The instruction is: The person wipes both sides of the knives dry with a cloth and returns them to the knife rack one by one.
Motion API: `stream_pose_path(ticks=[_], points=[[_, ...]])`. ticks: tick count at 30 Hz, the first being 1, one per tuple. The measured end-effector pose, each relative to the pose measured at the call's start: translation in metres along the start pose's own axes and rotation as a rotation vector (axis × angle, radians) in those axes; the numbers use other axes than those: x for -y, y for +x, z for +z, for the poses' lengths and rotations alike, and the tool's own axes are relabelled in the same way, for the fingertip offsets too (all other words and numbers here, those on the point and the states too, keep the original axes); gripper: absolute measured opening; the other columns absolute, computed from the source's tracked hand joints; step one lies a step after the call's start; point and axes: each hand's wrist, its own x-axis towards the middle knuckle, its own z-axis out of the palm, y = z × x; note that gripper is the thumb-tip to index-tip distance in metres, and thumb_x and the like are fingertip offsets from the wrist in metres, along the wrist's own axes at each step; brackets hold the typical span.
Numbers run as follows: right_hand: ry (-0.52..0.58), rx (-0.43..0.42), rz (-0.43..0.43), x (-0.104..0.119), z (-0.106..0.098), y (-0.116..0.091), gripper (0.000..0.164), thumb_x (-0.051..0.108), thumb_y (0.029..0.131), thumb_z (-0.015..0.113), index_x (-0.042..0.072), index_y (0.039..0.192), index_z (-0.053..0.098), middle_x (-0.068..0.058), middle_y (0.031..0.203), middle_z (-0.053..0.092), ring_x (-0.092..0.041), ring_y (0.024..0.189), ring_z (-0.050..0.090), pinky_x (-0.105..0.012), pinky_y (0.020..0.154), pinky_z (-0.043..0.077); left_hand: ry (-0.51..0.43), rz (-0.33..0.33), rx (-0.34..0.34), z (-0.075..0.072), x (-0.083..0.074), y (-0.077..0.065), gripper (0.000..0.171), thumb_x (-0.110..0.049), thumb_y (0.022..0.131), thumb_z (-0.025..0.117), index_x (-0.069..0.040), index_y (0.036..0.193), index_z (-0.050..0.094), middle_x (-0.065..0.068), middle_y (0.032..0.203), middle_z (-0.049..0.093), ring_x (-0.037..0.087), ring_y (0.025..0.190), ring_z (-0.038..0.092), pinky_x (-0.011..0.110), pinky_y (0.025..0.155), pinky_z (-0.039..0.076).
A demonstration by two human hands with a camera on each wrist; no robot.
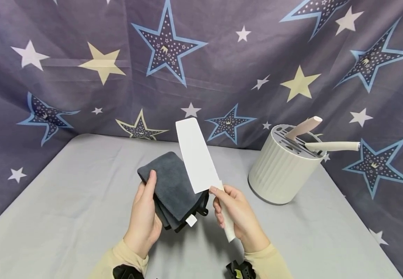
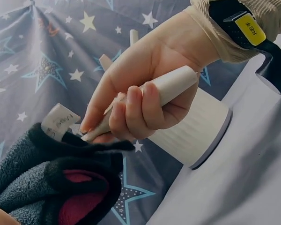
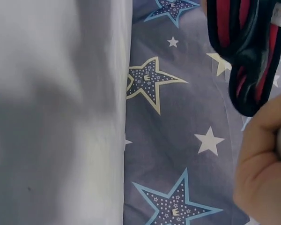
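My left hand [image 1: 145,217] grips a folded dark grey cloth [image 1: 173,186], thumb on top and the fingers hidden beneath. Black edging and a small white tag show on the cloth; a red inner side appears in the left wrist view. My right hand [image 1: 236,211] holds a cleaver [image 1: 198,155] by its pale handle, the fingers curled round it. The white blade points up and away, its lower part overlapping the cloth's right side in the head view. Whether blade and cloth touch, I cannot tell. The right wrist view catches the cloth [image 3: 246,51] above part of the right hand [image 3: 262,164].
To the right stands a ribbed cream knife block [image 1: 281,170] with a slotted grey top. A pinkish handle [image 1: 304,128] and a cream handle [image 1: 334,146] stick out of it. A light grey cloth covers the table [image 1: 65,209]; a star-patterned curtain [image 1: 222,77] hangs behind.
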Motion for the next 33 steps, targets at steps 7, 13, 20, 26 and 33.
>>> stream_pose_path(ticks=[7, 13, 20, 26, 33], points=[[0.089, -0.126, -0.034, 0.001, 0.009, -0.002, 0.031, 0.035, 0.103, 0.052, 0.006, 0.092, 0.058, 0.002, 0.056, 0.054, -0.007, 0.039, 0.047, -0.02, 0.036, 0.04, 0.032, 0.022, -0.061, 0.001, 0.002, 0.002, 0.06, -0.053, 0.1, 0.049, -0.024, 0.149, 0.031, -0.002, 0.148, 0.042, 0.012, 0.133, 0.045, 0.025, 0.108, 0.041], [0.102, -0.213, -0.061, -0.003, 0.019, -0.003, 0.029, 0.029, 0.101, 0.054, 0.004, 0.086, 0.058, 0.002, 0.058, 0.056, -0.007, 0.041, 0.049, -0.02, 0.038, 0.042, 0.103, 0.09, -0.102, 0.004, 0.007, 0.002, 0.056, -0.046, 0.1, 0.054, -0.019, 0.145, 0.036, -0.001, 0.145, 0.046, 0.012, 0.131, 0.047, 0.023, 0.106, 0.041], [0.067, -0.241, -0.107, -0.012, 0.027, -0.004, 0.041, 0.024, 0.102, 0.055, -0.011, 0.122, 0.058, 0.005, 0.062, 0.059, -0.005, 0.044, 0.05, -0.017, 0.041, 0.043, 0.241, 0.2, -0.071, 0.013, 0.021, -0.005, 0.043, -0.03, 0.1, 0.061, -0.011, 0.136, 0.045, 0.003, 0.137, 0.053, 0.013, 0.121, 0.053, 0.022, 0.096, 0.048], [0.063, -0.254, -0.139, -0.017, 0.034, -0.004, 0.044, 0.026, 0.101, 0.057, -0.011, 0.125, 0.056, 0.005, 0.064, 0.058, -0.004, 0.045, 0.05, -0.017, 0.042, 0.043, 0.443, 0.283, -0.086, 0.02, 0.03, -0.014, 0.035, -0.028, 0.096, 0.066, -0.012, 0.126, 0.056, 0.005, 0.118, 0.062, 0.013, 0.102, 0.06, 0.023, 0.082, 0.051], [0.046, -0.262, -0.148, -0.019, 0.04, -0.006, 0.043, 0.028, 0.101, 0.057, -0.009, 0.123, 0.059, 0.004, 0.067, 0.058, -0.004, 0.048, 0.05, -0.016, 0.043, 0.044, 0.5, 0.293, -0.044, 0.024, 0.04, -0.021, 0.037, -0.026, 0.094, 0.07, -0.014, 0.127, 0.057, 0.007, 0.11, 0.064, 0.013, 0.096, 0.061, 0.024, 0.08, 0.051]])
